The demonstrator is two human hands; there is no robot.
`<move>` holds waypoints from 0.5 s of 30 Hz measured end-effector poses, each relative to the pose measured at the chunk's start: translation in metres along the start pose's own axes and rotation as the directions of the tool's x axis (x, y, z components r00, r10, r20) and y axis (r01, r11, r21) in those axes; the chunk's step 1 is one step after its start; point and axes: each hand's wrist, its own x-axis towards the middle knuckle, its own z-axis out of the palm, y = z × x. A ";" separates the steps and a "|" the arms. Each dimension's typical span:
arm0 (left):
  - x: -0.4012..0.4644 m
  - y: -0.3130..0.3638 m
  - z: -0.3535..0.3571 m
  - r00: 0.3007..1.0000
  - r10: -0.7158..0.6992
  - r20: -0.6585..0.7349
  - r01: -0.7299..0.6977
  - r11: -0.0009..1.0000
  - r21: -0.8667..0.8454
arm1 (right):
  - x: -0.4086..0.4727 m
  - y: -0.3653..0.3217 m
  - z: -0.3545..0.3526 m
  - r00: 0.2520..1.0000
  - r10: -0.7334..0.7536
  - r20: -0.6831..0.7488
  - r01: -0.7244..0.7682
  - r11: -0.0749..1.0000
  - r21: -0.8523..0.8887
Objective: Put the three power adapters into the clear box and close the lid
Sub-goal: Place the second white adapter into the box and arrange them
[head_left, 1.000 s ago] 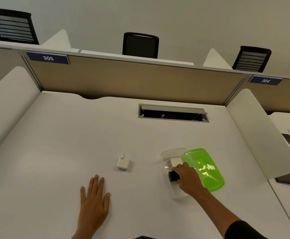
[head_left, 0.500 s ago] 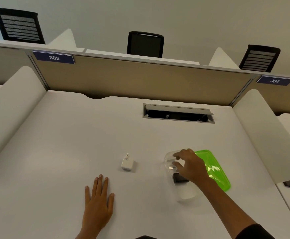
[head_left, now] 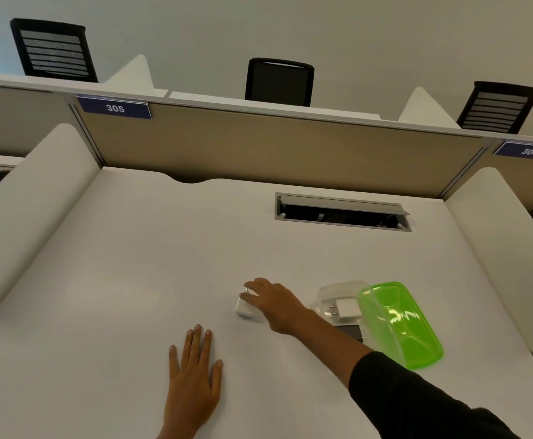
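A small white power adapter lies on the white desk, prongs pointing away from me. My right hand lies over it, fingers curled around its far end and touching it. The clear box stands just right of that hand, holding a white adapter and a black adapter. A translucent green lid leans against the box's right side. Flat on the desk nearer to me rests my left hand, fingers spread, holding nothing.
An open cable tray slot is set into the desk behind the box. White side dividers flank the desk, a beige partition closes the back, and black chairs stand beyond it.
My right hand left the clear box and crossed left to the white adapter on the desk. The black adapter stays in the box. My left hand has not moved.
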 end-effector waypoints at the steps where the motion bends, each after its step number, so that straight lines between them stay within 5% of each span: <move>1: 0.000 0.000 0.000 1.000 -0.001 0.003 0.001 1.000 0.003 | 0.006 -0.003 0.004 1.000 -0.011 0.010 0.011 1.000 -0.025; 15: 0.000 0.003 -0.004 1.000 0.002 0.004 -0.002 1.000 -0.006 | 0.020 -0.012 0.012 0.993 0.023 0.117 -0.003 0.985 -0.170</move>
